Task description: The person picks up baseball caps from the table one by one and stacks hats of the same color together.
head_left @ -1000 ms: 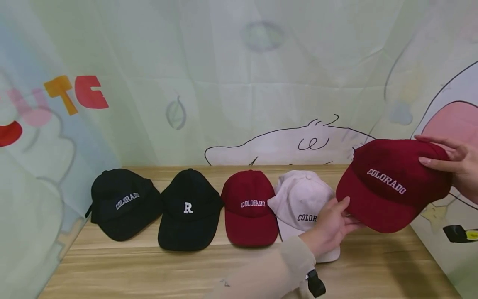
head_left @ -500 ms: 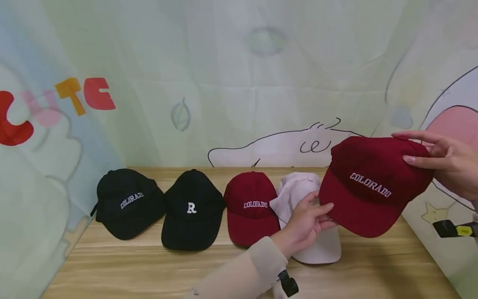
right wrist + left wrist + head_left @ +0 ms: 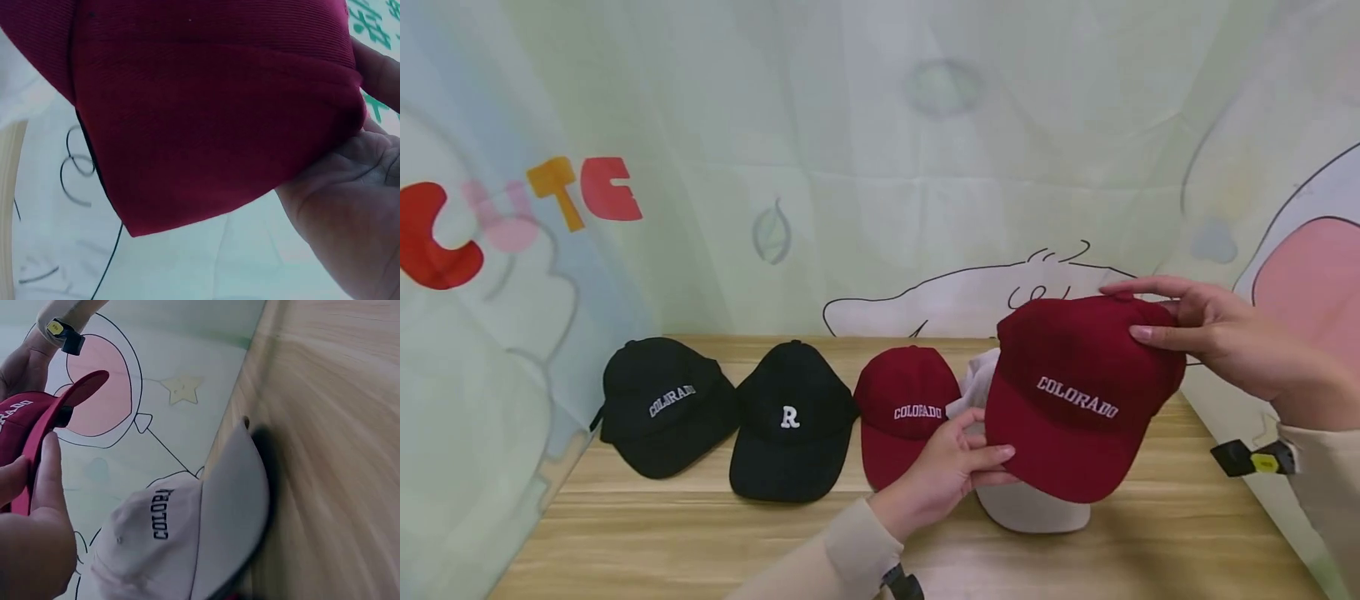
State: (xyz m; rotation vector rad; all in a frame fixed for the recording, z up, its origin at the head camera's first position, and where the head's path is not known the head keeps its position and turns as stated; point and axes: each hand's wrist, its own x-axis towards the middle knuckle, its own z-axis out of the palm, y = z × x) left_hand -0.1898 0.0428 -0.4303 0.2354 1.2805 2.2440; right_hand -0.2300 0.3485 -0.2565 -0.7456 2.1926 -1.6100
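Note:
A dark red baseball cap (image 3: 1075, 392) lettered COLORADO is held up in the air between both hands, brim tilted down toward the front. My left hand (image 3: 951, 467) pinches the brim's left edge between thumb and fingers, as the left wrist view also shows. With the thumb on the front panel and fingers over the top, my right hand (image 3: 1217, 342) grips the crown. In the right wrist view the cap's side (image 3: 206, 137) fills much of the picture. Behind and below it lies a pale cap (image 3: 156, 537), mostly hidden in the head view.
On the wooden table (image 3: 700, 550) a row of caps runs leftward: another red COLORADO cap (image 3: 906, 392), a black cap with an R (image 3: 793, 425) and a black COLORADO cap (image 3: 662, 404). A printed cloth backdrop (image 3: 850, 167) stands behind and at both sides.
Both hands have carried the held red cap leftward and slightly down, so that it now covers most of the pale cap. The caps on the table keep their places.

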